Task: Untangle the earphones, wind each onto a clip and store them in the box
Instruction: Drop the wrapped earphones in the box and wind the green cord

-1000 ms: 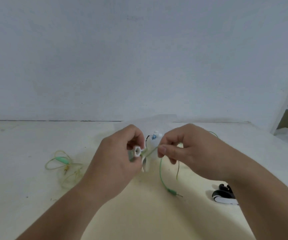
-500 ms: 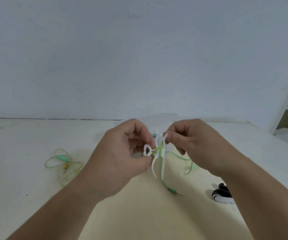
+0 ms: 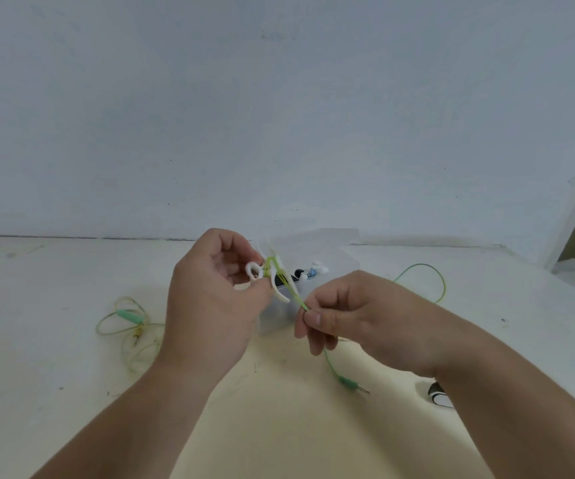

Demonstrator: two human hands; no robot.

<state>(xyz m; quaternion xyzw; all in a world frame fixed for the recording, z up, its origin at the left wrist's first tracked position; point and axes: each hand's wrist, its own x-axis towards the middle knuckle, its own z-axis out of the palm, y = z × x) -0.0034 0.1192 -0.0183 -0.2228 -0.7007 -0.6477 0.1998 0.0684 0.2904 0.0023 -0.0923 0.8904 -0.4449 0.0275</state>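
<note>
while the green cable (image 3: 298, 299) runs taut from the white clip (image 3: 268, 274) down to the right hand (image 3: 358, 318), we read this as winding under way: the line is kept tight so each turn beds on the clip's waist rather than slipping off. clip: hard glossy plastic, small loop at one end, thin curved prongs splaying out, a few green turns round its middle. it sits in the air just in front of the box (image 3: 279, 323), held by the left hand (image 3: 210, 305), which pinches the loop end between thumb and curled fingers, probably to leave the prongs free for the wire. right hand pinches the cable between thumb and forefinger, other fingers curled under. cable: thin, rubbery, limp; below the pinch it drops to a green-sleeved jack plug (image 3: 352, 384) with a metal tip, on or just above the table (image 3: 37, 340), we cannot tell which. box: frosted, translucent, rounded corners; small white, blue and black bits inside, too small to name. second earphones (image 3: 130, 323), paler yellow-green, lie in slack loops well left of the left hand, unwound by our judgement. a black-and-white object (image 3: 439, 397) shows beside the right forearm. table: matte, off-white, scuffed.
</note>
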